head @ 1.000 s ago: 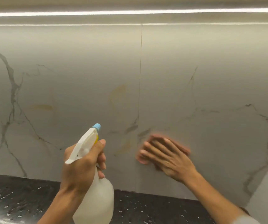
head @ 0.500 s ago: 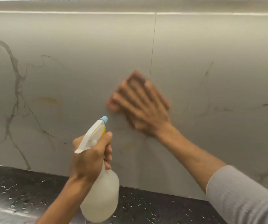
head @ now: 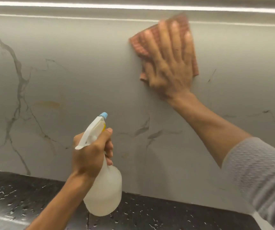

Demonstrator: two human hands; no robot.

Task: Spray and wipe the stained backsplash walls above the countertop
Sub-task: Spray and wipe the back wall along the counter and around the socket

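Observation:
The grey marble-look backsplash [head: 83,67] fills the view, with dark veins and a brownish stain [head: 48,104] at the left. My right hand [head: 171,63] lies flat, fingers spread, pressing a pinkish-brown cloth [head: 139,44] against the wall near its top edge, right of the tile seam. My left hand [head: 90,153] grips the neck of a translucent white spray bottle [head: 105,193] with a blue nozzle, held upright in front of the lower wall, index finger on the trigger.
A black speckled countertop [head: 17,196], wet with droplets, runs along the bottom. A lit strip [head: 100,6] under the cabinet runs across the top. A fainter smudge [head: 125,156] sits low near the seam.
My right hand with the cloth has swept up the wall from near the countertop to the top edge and to the right. The bottle hand has barely moved.

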